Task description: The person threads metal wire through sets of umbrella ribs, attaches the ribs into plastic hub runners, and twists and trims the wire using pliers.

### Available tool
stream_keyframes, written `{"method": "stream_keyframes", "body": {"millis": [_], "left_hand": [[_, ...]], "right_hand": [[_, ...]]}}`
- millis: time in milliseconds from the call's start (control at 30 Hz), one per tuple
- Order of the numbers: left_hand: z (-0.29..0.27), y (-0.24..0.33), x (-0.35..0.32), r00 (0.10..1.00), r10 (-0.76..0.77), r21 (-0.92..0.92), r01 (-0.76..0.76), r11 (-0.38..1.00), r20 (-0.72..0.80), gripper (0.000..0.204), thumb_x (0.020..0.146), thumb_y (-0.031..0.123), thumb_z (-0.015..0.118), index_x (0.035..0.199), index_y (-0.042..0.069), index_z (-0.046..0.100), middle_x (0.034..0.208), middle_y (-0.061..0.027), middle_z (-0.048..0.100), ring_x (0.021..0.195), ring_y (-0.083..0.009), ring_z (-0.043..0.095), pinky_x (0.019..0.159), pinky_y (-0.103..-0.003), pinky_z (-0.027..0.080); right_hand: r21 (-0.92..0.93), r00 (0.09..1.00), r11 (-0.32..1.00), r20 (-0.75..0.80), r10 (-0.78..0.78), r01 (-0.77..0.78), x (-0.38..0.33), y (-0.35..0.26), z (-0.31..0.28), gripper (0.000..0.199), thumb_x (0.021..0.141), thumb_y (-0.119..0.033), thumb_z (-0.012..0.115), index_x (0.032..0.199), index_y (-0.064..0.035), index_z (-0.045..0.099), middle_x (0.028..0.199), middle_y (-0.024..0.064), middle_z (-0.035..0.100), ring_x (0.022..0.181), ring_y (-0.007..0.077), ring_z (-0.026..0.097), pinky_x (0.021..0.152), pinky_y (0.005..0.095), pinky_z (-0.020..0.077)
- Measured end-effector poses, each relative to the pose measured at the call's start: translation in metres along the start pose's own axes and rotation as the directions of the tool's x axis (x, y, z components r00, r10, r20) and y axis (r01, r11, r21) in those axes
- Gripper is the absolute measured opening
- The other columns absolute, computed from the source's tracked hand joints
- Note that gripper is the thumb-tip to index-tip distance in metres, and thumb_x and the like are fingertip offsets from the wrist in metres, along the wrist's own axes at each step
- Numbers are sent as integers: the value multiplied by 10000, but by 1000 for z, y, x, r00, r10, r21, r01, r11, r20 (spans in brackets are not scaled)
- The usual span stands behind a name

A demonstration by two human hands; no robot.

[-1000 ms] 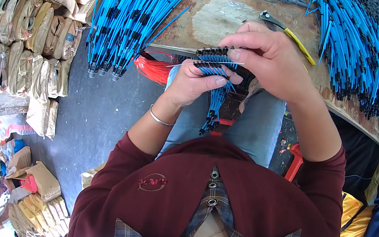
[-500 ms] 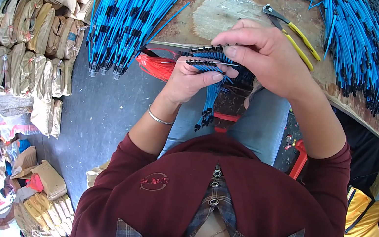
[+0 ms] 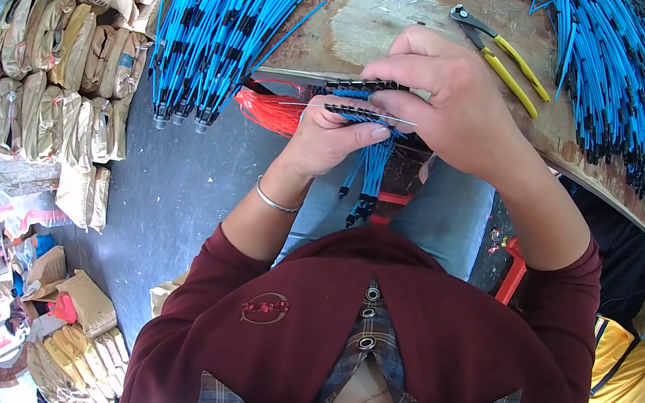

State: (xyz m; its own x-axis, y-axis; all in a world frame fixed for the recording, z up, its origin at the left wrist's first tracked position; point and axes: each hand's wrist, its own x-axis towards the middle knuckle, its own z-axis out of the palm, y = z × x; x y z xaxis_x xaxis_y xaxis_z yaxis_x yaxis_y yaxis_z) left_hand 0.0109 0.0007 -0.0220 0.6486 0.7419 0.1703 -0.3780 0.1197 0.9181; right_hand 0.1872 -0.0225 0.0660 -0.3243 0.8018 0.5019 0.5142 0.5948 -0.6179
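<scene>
My left hand [image 3: 330, 145] is closed round a bunch of thin blue tubes with black ends [image 3: 375, 168], held over my lap. Their lower ends hang down between my knees. A thin straight metal wire [image 3: 294, 103] runs sideways along a row of black pieces [image 3: 351, 111] above my left thumb and sticks out at both sides. Behind it lies a second black row [image 3: 366, 85]. My right hand [image 3: 459, 109] is bent over the right end of these rows, thumb and fingers closed at them; its fingertips are partly hidden, so what exactly they pinch is unclear.
A wooden workbench [image 3: 366, 31] stands in front, with yellow-handled pincers [image 3: 511, 78] and loose thin pins. Large bunches of blue tubes lie at its left [image 3: 224, 26] and right [image 3: 624, 106]. Red strands [image 3: 265, 111] hang at its edge. Brown paper packages [image 3: 50, 57] are stacked left.
The wire and the black row have shifted slightly right, and the hanging tubes have swung right and spread. Both hands remain at the bunch.
</scene>
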Motion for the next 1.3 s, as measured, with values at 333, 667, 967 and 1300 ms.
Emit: {"method": "stream_keyframes", "body": {"millis": [333,667,967,1300], "left_hand": [[1,-11,-4,1000,28,-91,-29,995,-12,166,762,-29,645,928,-11,648,906,-52,644,834,-113,579,768,-249,467],[0,-10,-4,999,-15,-64,12,998,-45,147,744,-42,658,887,-10,649,897,-44,634,813,-104,571,752,-251,470],[6,-14,-5,998,-35,-174,25,985,-54,147,749,-37,655,895,-15,649,897,-64,641,828,-115,581,749,-254,473],[8,-4,3,999,-5,-7,5,1000,-34,133,783,-11,624,913,-23,646,951,-85,648,891,-143,590,809,-273,466]], "right_hand": [[31,998,1000,58,-2,1,2,-4,-1,189,675,-43,661,860,-22,628,768,68,530,730,222,532,631,320,420],[-130,996,988,-23,-81,78,2,-7,2,179,661,-45,660,835,-13,630,761,78,556,724,242,557,634,334,444],[9,998,999,50,-36,35,2,-7,-2,169,671,-39,650,837,-15,632,779,79,570,729,240,564,638,336,451],[-156,957,966,-176,-232,206,4,-16,-14,130,729,-28,623,859,-25,621,834,90,577,747,254,560,636,330,448]]}}
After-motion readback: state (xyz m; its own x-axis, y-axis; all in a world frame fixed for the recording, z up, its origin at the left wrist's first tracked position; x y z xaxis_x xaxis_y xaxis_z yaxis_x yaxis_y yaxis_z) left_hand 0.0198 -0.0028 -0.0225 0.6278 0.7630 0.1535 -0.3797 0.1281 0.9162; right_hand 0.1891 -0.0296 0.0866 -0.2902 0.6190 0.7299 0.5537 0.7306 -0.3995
